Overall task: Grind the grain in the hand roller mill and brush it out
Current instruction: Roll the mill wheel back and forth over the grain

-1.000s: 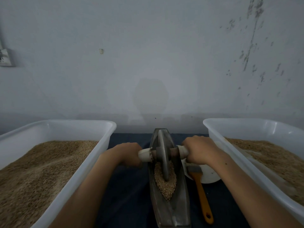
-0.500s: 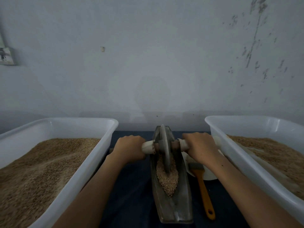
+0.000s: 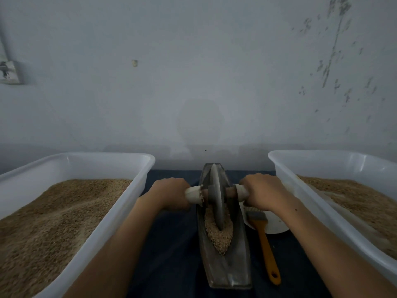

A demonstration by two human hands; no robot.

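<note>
Dark cloth [image 3: 171,244] under a metal trough [image 3: 225,267] of grain [image 3: 219,235]. Left hand [image 3: 169,195] and right hand [image 3: 264,193] curl round the axle handles [image 3: 194,194] of a heavy-looking, rigid grinding wheel [image 3: 217,196].

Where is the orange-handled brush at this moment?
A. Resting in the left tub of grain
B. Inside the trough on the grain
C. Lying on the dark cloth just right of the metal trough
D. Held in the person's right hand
C: the orange-handled brush lies untouched on the dark cloth right of the metal trough, while both hands grip the roller's handles.
</note>
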